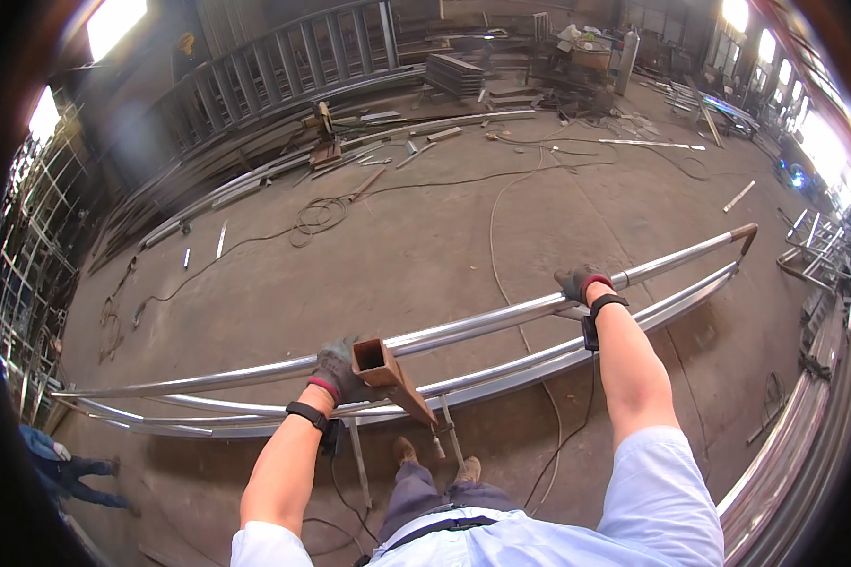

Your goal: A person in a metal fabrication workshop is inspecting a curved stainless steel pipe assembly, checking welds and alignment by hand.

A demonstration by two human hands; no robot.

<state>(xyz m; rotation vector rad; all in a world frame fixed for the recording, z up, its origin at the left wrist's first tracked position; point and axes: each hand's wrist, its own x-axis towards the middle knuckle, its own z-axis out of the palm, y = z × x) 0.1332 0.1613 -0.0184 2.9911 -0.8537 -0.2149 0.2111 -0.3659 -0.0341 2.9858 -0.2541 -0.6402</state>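
A long metal railing frame [487, 317] with shiny tubes runs across in front of me, its right end [744, 231] rusty brown. In a dark glove with a red cuff, my left hand [336, 371] is closed round the upper tube. A rusty square steel tube [402, 386] stands right beside that hand, its hollow end facing up. Farther right, my right hand [579, 281], gloved the same way, grips the upper tube from above. The undersides of both hands are hidden.
Cables [321, 217] snake over the concrete floor. Steel bars [284, 165] lie along the far left, near a dark barred frame [255, 76]. Long metal profiles [794, 444] are stacked at right. Another person's legs [80, 472] show at lower left. Small stand legs [361, 463] stand near my feet.
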